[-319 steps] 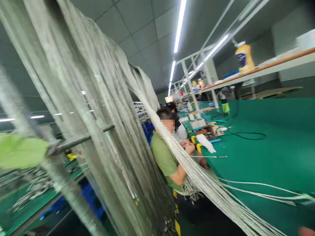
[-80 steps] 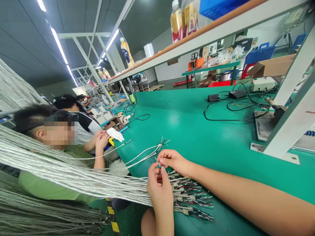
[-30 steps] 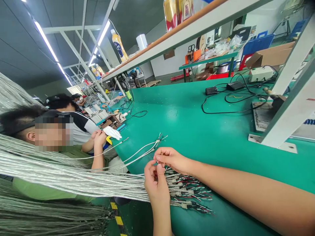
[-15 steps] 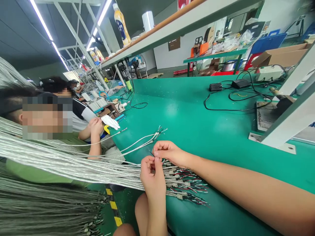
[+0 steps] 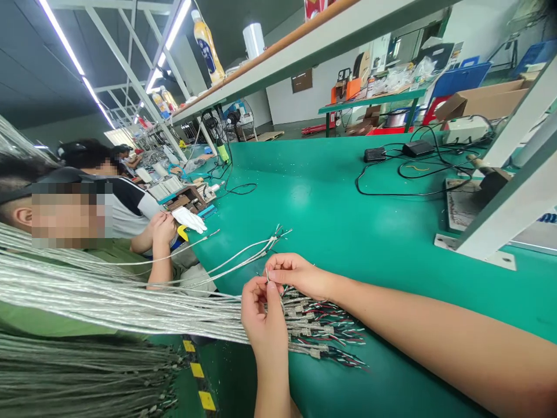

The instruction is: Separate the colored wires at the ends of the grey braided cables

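Note:
A thin pale wire (image 5: 267, 275) shows between the fingertips of both hands, just above the table. My left hand (image 5: 264, 310), coming up from the bottom, pinches it with thumb and forefinger. From the right, my right hand (image 5: 291, 274) is closed on the same small spot, its fingertips almost touching the left ones. Beneath and beside them lies a thick bundle of silvery cables (image 5: 183, 307), whose stripped ends (image 5: 343, 328) fan out in red, black, white and green wires. A few separate cables (image 5: 250, 252) rest just beyond the hands.
The green table (image 5: 317, 220) carries black adapters (image 5: 418, 148) with tangled cords. A metal post (image 5: 500, 203) stands on the right, and a shelf (image 5: 278, 58) with bottles runs overhead. Co-workers sit on the left; a white glove (image 5: 190, 220) lies near one person's hands (image 5: 162, 226).
The view has shifted slightly. Both hands stay together at the cable ends; a pale wire now shows between the fingertips, where a dark strand stuck out before.

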`<state>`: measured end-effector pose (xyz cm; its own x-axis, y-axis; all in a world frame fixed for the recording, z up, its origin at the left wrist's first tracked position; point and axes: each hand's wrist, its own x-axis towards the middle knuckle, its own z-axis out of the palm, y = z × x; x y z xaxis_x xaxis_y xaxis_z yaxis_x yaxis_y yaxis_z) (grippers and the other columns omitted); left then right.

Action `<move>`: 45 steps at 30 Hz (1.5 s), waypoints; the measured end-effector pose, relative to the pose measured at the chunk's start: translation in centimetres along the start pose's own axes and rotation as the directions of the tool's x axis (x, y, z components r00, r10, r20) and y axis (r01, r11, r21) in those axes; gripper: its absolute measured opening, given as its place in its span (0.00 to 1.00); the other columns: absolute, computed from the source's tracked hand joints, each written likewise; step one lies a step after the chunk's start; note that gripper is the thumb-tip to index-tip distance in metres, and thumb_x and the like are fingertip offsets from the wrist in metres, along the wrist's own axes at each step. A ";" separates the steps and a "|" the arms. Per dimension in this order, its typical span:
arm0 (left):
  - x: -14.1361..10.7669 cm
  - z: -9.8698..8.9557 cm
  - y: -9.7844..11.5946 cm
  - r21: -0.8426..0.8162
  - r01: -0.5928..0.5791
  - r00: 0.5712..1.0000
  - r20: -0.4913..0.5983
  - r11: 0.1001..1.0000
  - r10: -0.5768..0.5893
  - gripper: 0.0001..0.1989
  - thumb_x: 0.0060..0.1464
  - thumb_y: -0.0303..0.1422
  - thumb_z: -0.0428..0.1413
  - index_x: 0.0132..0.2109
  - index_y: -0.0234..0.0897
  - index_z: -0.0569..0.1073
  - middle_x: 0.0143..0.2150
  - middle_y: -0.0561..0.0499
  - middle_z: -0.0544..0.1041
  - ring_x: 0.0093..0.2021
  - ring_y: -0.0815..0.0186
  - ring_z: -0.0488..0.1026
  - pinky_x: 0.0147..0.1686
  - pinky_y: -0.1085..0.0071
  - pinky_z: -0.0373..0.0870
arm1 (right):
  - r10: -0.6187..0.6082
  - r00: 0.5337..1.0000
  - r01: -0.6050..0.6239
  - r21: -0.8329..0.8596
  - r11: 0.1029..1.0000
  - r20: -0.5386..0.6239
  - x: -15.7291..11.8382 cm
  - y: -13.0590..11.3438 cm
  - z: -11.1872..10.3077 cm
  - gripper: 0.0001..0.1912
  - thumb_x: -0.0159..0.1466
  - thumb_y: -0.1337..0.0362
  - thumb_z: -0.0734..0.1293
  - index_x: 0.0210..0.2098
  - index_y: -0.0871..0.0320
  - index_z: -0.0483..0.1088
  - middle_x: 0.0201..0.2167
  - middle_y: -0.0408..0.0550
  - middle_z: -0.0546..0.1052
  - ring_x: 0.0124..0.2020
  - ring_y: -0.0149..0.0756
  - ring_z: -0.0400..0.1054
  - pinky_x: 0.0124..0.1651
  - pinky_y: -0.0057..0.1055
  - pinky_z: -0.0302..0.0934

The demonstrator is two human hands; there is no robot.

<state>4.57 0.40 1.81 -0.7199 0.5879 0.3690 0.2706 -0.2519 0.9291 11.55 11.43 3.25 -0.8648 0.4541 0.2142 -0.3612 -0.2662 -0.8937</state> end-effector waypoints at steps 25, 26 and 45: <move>-0.1 0.0 -0.4 0.032 -0.014 1.000 -0.008 0.999 0.014 0.10 0.59 0.39 0.57 0.37 0.35 0.72 0.33 0.50 0.74 0.33 0.67 0.71 0.33 0.74 0.68 | -0.098 0.995 0.098 -0.062 0.993 0.000 0.0 0.7 -0.2 0.14 0.58 0.56 0.75 0.32 0.61 0.73 0.30 0.44 0.71 0.30 0.30 0.63 0.35 0.28 0.57; -0.1 0.0 -0.4 0.028 -0.002 1.000 -0.011 1.000 0.003 0.10 0.58 0.38 0.57 0.37 0.35 0.73 0.34 0.50 0.74 0.32 0.67 0.71 0.33 0.74 0.69 | -0.102 0.995 0.102 -0.076 0.992 0.008 0.1 0.7 -0.2 0.14 0.59 0.56 0.74 0.32 0.61 0.74 0.30 0.44 0.71 0.30 0.30 0.63 0.35 0.28 0.57; -0.3 -0.2 -0.9 0.032 0.068 0.998 -0.001 0.997 -0.068 0.05 0.57 0.33 0.54 0.35 0.37 0.69 0.31 0.55 0.69 0.30 0.70 0.66 0.31 0.76 0.65 | -0.023 1.000 0.023 -0.036 0.999 0.000 -0.3 0.1 0.1 0.11 0.56 0.61 0.75 0.32 0.62 0.73 0.29 0.44 0.71 0.30 0.31 0.63 0.36 0.29 0.56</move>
<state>4.45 0.25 0.86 -0.7371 0.6032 0.3048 0.2415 -0.1861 0.9524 11.71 11.20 3.11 -0.8565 0.4596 0.2347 -0.3681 -0.2253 -0.9021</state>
